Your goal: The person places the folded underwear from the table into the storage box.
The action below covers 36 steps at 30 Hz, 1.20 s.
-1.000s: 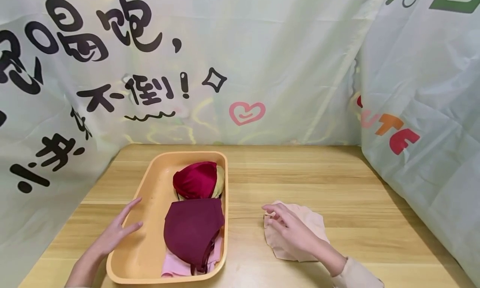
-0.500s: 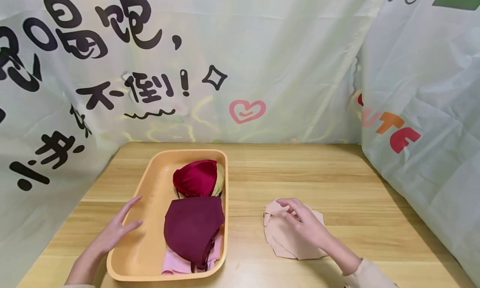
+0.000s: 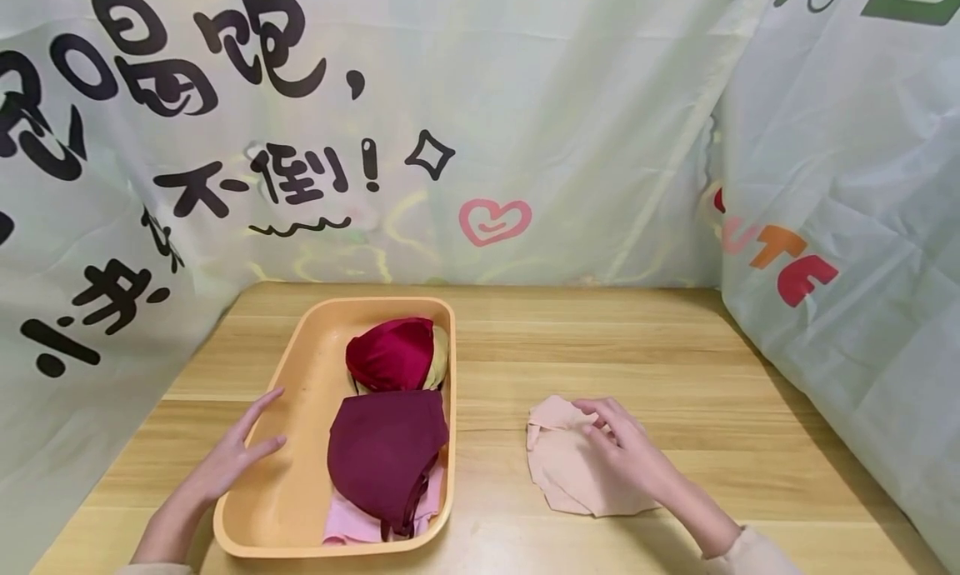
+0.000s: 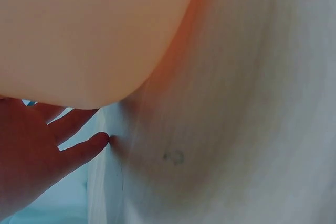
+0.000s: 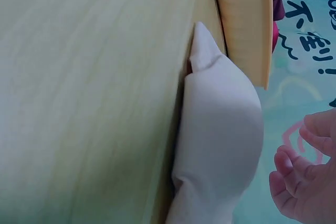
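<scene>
My left hand rests at the left rim of an orange-yellow plastic tray, fingers spread and thumb over the edge. In the left wrist view its fingers lie against the tray's outer side. To the right of the tray a folded pale pink piece of underwear lies flat on the table. Above it hovers my right hand, fingers loosely bent and holding nothing; the right wrist view shows a gap between hand and cloth. Inside the tray's right half lie folded maroon briefs and a crimson bra.
Light pink cloth shows from beneath the maroon briefs, and a yellowish cup beside the crimson one. The wooden table ends at a printed white curtain behind and at both sides.
My right hand has drawn back to the right across the pale pink underwear, uncovering its left part. The left hand and tray have stayed in place.
</scene>
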Tool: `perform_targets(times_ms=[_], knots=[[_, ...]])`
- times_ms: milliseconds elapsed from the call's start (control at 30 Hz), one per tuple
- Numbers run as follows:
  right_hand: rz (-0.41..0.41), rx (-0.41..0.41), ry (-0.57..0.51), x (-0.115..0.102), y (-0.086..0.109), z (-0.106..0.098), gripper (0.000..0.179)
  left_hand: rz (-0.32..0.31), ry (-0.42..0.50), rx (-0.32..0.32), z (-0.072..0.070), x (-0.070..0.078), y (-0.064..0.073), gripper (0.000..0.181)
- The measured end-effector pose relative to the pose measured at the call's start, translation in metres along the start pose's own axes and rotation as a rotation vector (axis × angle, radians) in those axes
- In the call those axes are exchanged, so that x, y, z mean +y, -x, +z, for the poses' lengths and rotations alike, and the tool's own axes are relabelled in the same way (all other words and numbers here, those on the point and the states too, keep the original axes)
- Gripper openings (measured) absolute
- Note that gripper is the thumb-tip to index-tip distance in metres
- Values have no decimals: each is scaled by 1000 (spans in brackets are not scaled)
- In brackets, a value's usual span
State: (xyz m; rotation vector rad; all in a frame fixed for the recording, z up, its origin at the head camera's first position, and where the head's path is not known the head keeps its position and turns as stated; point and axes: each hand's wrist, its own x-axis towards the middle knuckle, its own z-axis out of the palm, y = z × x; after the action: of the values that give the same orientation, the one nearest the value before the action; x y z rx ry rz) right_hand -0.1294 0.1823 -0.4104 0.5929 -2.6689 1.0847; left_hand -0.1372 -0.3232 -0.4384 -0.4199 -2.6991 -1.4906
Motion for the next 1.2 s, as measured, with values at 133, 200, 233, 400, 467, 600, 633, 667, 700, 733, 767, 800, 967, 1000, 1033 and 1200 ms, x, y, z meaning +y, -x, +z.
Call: perform_targets(times_ms=[133,200,233,400,467,600,633,667,700,733,767,800,967,1000,1033,1200], knots=[[12,27,3,0,-1,-4,32,-8,-8,-9,-1,0,0,65],[13,35,8,1,-1,-7,33,-11,-15,-11,-1,1,0,65],[11,39,13,2,-1,-8,33,-13,-13,-15,-1,1,0,65],[19,47,17,10,1,-14,34,-16,-4,-20,-1,2,0,65],[48,40,14,13,3,-17,35,-16,-4,-22,-1,2,0,65],[100,23,30,18,5,-24,36,-25,-12,-23,-1,2,0,64],[113,18,37,19,6,-25,36,-24,-14,-22,-1,2,0,64],[122,15,46,20,7,-27,37,-23,-14,-21,-1,2,0,64],[127,12,53,22,7,-28,38,-21,-17,-20,-1,2,0,65],[136,10,62,23,8,-29,38,-19,-17,-18,-1,2,1,65],[141,6,71,24,8,-31,39,-15,-19,-15,-1,2,0,65],[147,3,79,25,9,-32,39,-9,-21,-11,-1,2,0,65],[172,-19,120,29,11,-39,41,-3,-40,2,-1,1,1,65],[176,-24,128,30,12,-40,42,-3,-44,4,-1,1,1,65],[180,-31,132,31,13,-41,43,-3,-45,4,-1,1,1,65],[198,-49,142,36,16,-42,47,11,-34,3,0,2,1,65]])
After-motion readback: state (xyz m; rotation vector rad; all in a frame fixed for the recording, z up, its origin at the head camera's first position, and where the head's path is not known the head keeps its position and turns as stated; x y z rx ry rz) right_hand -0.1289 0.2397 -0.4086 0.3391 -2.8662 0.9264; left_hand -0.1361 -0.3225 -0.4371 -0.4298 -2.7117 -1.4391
